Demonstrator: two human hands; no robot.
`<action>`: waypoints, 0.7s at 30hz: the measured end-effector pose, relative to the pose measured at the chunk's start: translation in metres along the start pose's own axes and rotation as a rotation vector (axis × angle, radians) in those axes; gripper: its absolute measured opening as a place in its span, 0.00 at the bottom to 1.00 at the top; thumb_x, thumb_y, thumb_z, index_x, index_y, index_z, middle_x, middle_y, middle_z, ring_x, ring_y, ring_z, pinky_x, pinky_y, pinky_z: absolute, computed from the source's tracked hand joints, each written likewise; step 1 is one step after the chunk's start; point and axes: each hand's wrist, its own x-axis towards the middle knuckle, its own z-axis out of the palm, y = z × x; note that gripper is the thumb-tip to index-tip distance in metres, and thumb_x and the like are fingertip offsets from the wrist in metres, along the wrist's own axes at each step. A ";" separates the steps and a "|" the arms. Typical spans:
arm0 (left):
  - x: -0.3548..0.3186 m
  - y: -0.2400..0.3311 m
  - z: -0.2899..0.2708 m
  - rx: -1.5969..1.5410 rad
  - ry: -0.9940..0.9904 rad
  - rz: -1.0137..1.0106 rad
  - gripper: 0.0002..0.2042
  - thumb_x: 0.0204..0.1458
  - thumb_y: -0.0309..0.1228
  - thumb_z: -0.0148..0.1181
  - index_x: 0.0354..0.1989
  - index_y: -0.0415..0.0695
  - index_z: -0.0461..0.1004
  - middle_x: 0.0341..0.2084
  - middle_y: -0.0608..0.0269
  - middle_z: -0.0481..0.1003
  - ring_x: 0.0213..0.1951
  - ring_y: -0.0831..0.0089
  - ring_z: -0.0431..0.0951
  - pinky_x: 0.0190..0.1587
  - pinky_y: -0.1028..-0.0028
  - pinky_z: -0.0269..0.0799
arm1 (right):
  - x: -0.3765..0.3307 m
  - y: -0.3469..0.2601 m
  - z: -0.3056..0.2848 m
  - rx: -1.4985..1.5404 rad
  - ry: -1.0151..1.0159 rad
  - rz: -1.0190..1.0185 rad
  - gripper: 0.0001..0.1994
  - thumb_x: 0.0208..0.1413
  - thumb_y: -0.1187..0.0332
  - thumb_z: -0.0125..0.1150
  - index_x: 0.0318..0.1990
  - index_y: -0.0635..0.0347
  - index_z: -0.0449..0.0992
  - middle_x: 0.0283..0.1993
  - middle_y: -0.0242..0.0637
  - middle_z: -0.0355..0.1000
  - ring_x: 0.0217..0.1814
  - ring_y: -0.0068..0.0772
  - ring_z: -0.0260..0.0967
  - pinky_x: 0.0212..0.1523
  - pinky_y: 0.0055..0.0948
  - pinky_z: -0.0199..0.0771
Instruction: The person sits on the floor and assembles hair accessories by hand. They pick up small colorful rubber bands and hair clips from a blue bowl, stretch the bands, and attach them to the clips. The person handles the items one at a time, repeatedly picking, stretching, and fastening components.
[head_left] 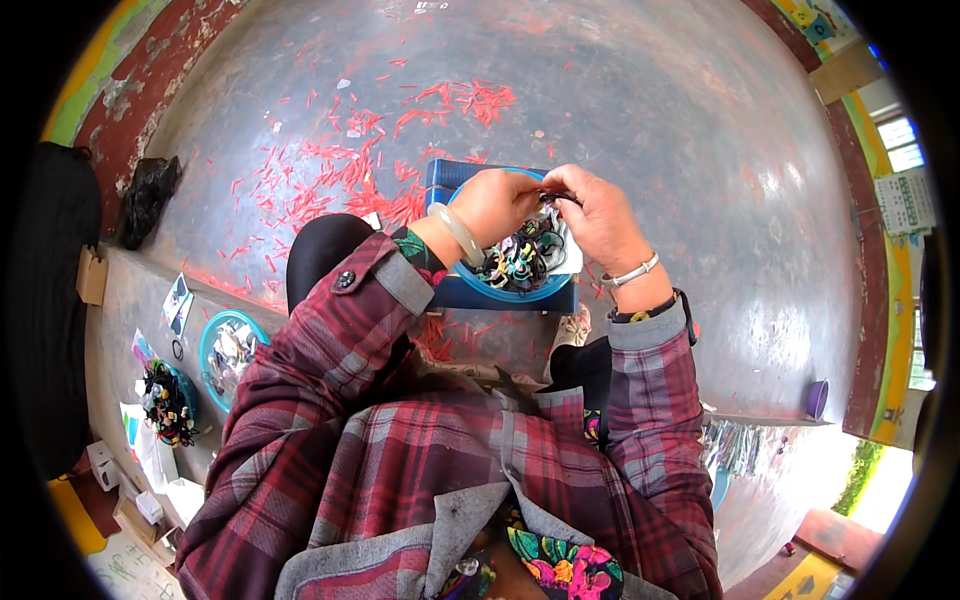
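Note:
Over a round blue basin [507, 293], my left hand [495, 205] and my right hand [602, 220] meet with thumbs and fingers pinched. A small dark cord-like piece [560, 198] runs between the fingertips; it looks like a hair tie, though the fingers cover most of it. Inside the basin lies a tangled heap of dark loops that look like hair ties [525, 255], with yellow, teal and white bits among them. A pale sheet [571, 255] stands along the basin's right inner side. The basin rests on a blue stool [455, 170].
Red strips [340, 175] lie scattered over the grey floor beyond and left of the stool. At my left are a blue-rimmed basin [205, 350] of clear packets and a container heaped with dark loops [165, 400]. A purple cup [817, 399] stands far right.

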 end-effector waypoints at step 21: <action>0.002 0.004 0.000 -0.315 -0.157 -0.264 0.12 0.54 0.30 0.50 0.40 0.34 0.73 0.30 0.58 0.76 0.29 0.76 0.76 0.32 0.76 0.75 | -0.001 0.007 0.003 0.062 0.102 0.117 0.09 0.45 0.81 0.52 0.35 0.61 0.71 0.31 0.40 0.73 0.33 0.34 0.73 0.32 0.28 0.71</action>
